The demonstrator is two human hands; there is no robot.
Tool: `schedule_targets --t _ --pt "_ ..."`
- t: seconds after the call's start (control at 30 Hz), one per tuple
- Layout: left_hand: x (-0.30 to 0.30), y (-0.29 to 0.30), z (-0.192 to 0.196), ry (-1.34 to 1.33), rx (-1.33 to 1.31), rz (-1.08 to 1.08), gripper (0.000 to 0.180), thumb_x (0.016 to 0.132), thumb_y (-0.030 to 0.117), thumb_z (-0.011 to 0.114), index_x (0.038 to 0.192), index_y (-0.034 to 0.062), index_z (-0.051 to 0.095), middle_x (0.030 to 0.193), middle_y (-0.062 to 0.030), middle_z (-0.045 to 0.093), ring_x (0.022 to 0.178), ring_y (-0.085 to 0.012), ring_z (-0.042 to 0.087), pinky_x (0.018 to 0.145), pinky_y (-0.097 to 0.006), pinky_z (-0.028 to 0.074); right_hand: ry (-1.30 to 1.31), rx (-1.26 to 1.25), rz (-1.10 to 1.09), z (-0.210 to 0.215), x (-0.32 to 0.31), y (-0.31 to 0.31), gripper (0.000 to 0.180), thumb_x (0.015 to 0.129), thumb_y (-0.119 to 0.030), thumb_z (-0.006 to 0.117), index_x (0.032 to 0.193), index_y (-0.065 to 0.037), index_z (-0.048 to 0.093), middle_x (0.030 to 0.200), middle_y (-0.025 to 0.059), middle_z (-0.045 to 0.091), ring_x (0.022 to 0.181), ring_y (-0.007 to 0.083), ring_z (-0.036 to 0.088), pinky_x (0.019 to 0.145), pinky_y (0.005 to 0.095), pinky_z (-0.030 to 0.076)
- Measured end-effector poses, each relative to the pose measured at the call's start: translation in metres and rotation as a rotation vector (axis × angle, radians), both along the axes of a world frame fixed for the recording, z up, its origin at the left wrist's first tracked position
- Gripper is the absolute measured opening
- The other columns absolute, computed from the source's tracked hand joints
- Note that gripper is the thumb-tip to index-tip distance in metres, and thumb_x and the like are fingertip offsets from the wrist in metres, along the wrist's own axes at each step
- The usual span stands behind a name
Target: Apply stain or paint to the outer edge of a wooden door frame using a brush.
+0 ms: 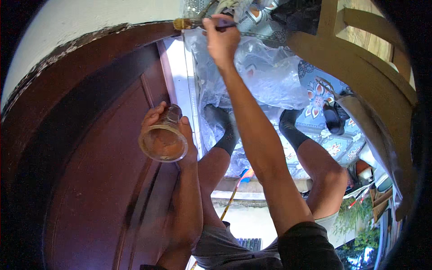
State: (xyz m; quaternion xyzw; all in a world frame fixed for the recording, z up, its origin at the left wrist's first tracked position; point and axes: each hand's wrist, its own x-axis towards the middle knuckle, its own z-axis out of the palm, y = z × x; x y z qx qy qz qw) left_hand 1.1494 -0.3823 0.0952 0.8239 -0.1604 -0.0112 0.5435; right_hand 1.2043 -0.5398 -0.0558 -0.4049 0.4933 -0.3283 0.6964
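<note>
My right hand (222, 42) is closed on the dark handle of a paintbrush (185, 24), stretched out at the top of the view. The brush's yellowish bristles point left and meet the lower end of a reddish-brown door frame (148, 36), next to the white wall. My left hand (186, 135) is wrapped round a clear plastic cup (164, 143) in front of the brown door (103, 180). The cup tilts so that its round mouth faces me. A brownish tint shows inside it; how much it holds I cannot tell.
Crumpled clear plastic sheeting (265, 72) covers part of the patterned tile floor (317, 92) under my feet. A brown wooden chair (360, 58) curves along the right. A dark shoe (334, 119) lies beside it. The white wall (90, 22) has a chipped edge along the frame.
</note>
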Motion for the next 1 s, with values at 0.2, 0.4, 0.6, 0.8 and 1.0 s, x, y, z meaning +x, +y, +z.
schedule_targets --t 0.2,0.4,0.6,0.8,1.0 --pt "0.0 0.002 0.001 0.001 0.046 -0.067 0.05 0.082 0.008 0.068 0.119 0.0048 0.035 0.116 -0.0139 0.044 0.114 -0.027 0.05 0.102 -0.042 0.041 0.21 -0.155 -0.018 0.012 0.011 0.02 0.02 0.075 -0.012 0.072 0.09 -0.004 0.061 0.073 0.0085 0.063 0.067 0.016 0.061 0.065 0.033 0.05" --pt "0.0 -0.007 0.001 -0.014 -0.056 -0.069 0.05 0.081 0.002 0.068 0.122 0.0053 0.04 0.118 -0.0114 0.048 0.114 -0.0253 0.048 0.102 -0.042 0.038 -0.38 0.102 -0.128 0.068 -0.009 0.034 0.018 0.084 -0.005 0.065 0.097 0.001 0.055 0.082 0.0095 0.064 0.074 0.0141 0.063 0.068 0.0265 0.053" --pt "0.0 -0.008 0.002 -0.054 0.013 -0.071 0.051 0.081 0.001 0.067 0.123 0.0063 0.039 0.118 -0.0124 0.048 0.114 -0.0257 0.049 0.102 -0.042 0.038 -0.36 0.063 -0.085 0.016 0.004 0.034 0.02 0.084 -0.006 0.066 0.1 0.002 0.055 0.082 0.0091 0.063 0.077 0.0147 0.063 0.068 0.0269 0.053" --pt "0.0 -0.009 0.002 -0.062 -0.002 -0.092 0.05 0.081 0.003 0.067 0.121 0.0065 0.038 0.117 -0.0138 0.047 0.112 -0.0256 0.049 0.101 -0.042 0.039 0.204 -0.13 -0.031 -0.029 0.017 0.023 0.019 0.079 -0.01 0.071 0.093 -0.003 0.061 0.079 0.0064 0.063 0.071 0.0132 0.06 0.068 0.0285 0.05" --pt "0.004 -0.011 0.002 -0.088 0.035 -0.092 0.05 0.081 0.007 0.068 0.121 0.0062 0.038 0.116 -0.015 0.048 0.111 -0.0269 0.049 0.1 -0.043 0.039 -0.092 -0.015 -0.048 0.018 0.02 0.028 0.017 0.079 -0.01 0.07 0.093 -0.004 0.06 0.077 0.0063 0.064 0.069 0.0122 0.061 0.065 0.0282 0.049"
